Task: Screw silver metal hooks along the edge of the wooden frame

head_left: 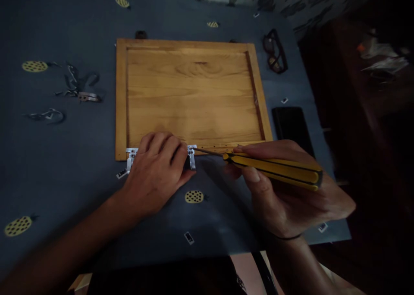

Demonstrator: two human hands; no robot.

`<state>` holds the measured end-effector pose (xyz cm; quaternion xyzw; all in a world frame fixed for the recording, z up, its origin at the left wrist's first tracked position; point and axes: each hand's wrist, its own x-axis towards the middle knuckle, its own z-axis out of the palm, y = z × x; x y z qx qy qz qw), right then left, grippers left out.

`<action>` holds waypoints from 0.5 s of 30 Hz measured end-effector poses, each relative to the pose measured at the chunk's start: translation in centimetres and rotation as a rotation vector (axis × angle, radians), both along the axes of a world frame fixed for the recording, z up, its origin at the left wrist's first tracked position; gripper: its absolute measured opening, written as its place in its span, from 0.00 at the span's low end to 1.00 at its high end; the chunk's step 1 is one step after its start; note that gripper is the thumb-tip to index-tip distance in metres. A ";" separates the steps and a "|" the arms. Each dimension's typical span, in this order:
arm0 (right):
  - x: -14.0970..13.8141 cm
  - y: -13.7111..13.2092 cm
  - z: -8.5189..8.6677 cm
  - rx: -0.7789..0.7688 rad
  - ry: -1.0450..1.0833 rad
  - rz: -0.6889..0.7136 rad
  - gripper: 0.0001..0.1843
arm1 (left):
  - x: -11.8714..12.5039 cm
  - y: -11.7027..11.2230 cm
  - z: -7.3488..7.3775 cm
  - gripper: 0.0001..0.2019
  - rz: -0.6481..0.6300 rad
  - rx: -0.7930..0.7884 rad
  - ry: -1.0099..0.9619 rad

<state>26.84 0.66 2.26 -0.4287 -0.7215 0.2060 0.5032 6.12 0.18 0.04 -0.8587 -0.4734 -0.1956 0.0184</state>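
A shallow wooden tray or framed panel (190, 92) lies on the table. At its near edge, my left hand (157, 170) is closed over a dark handle with silver metal brackets (192, 157) at both ends; its middle is hidden by the fingers. My right hand (278, 191) grips a screwdriver (274, 167) with a yellow and black grip. The shaft points left, and its tip meets a screw on the right bracket. Small dark holes run along the frame's near edge to the right of that bracket.
The table has a dark blue cloth (64, 165) with pineapple prints. Left of the panel lie loose metal and dark parts (87, 96) and a curved piece (48, 115). Eyeglasses (274, 51) and a black phone-like object (293, 124) sit at the right.
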 end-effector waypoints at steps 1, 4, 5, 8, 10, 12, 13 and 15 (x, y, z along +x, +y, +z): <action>0.0 0.0 0.0 0.003 -0.001 0.002 0.16 | 0.0 0.0 0.0 0.16 0.000 -0.002 0.002; -0.1 -0.1 0.1 -0.006 -0.007 0.011 0.16 | 0.0 0.0 0.0 0.16 -0.003 0.002 0.009; -0.1 -0.2 0.2 -0.018 -0.014 0.013 0.16 | 0.0 0.0 0.0 0.16 -0.004 0.004 0.012; -0.3 -0.3 0.5 -0.048 -0.035 0.017 0.15 | -0.1 0.0 0.1 0.15 -0.007 0.003 0.019; -0.4 -0.3 0.7 -0.055 -0.054 0.025 0.14 | -0.1 0.0 0.0 0.16 -0.009 -0.003 0.026; -0.4 0.0 1.0 -0.050 -0.077 0.048 0.15 | -0.2 0.0 0.0 0.16 -0.011 -0.005 0.030; -0.3 0.1 1.2 -0.037 -0.101 0.068 0.15 | -0.2 0.0 0.0 0.15 -0.010 -0.003 0.031; -0.3 0.5 1.5 0.012 -0.154 0.104 0.14 | -0.1 -0.1 0.0 0.15 -0.001 0.001 0.029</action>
